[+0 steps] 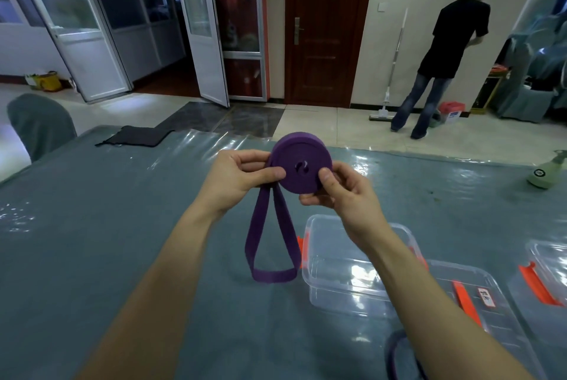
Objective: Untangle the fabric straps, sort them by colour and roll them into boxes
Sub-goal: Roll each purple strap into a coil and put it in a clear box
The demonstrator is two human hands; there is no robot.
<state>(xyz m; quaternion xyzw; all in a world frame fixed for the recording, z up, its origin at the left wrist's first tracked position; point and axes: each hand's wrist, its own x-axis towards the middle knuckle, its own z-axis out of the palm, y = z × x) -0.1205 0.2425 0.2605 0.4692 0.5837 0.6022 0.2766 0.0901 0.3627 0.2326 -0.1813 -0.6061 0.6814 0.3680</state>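
- We'd call it an office-style workroom.
- We see white-framed glass partition doors point(89, 26), a dark brown wooden door point(322, 26) and a pale glossy tiled floor point(322, 122).
- Large grey-clothed table under clear plastic point(92, 226).

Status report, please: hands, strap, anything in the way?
Left hand and right hand pinch purple roll. Loose loop hangs below, not yet wound. Clear box under right arm; nothing blocks.

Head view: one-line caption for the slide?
Left hand and right hand grip a coiled purple strap over the table, its loose loop hanging beside a clear box.
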